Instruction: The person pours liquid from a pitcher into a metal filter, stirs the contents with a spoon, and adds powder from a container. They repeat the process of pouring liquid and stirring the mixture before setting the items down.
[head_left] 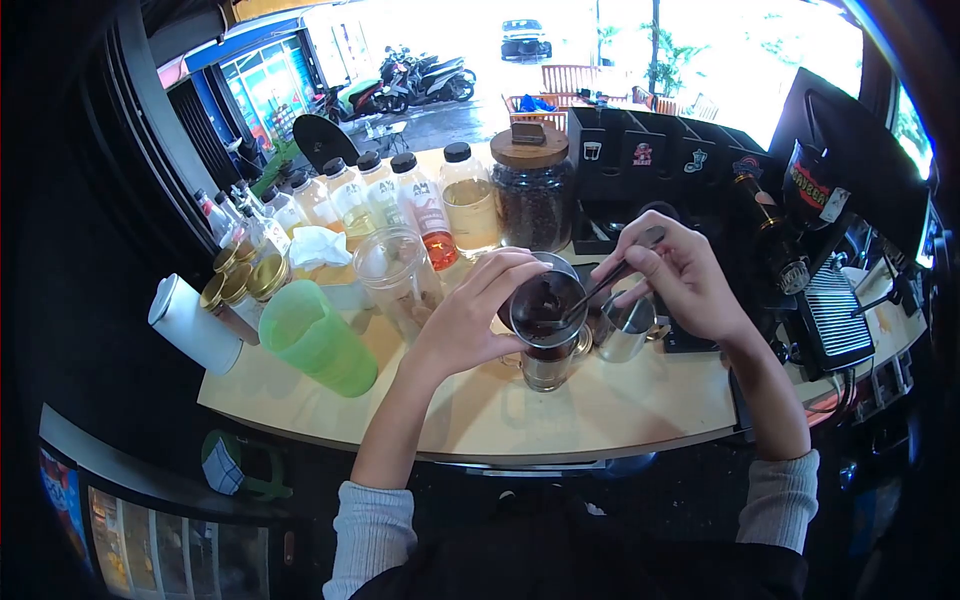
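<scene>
While the left hand (468,320) gripped a round, clear, dark-filled cup (562,264) over the pale wooden counter (500,430), the right hand (692,278) pinched a slim dark spoon (603,286), its lower end inside that cup. A clear glass (546,374) showed just below. Left of the cup stood a tall translucent green tumbler (318,342). Beyond were black-capped clear bottles (468,205) and a wood-lidded glass jar (532,200); farther off, outdoors, stood parked motorcycles (425,80).
</scene>
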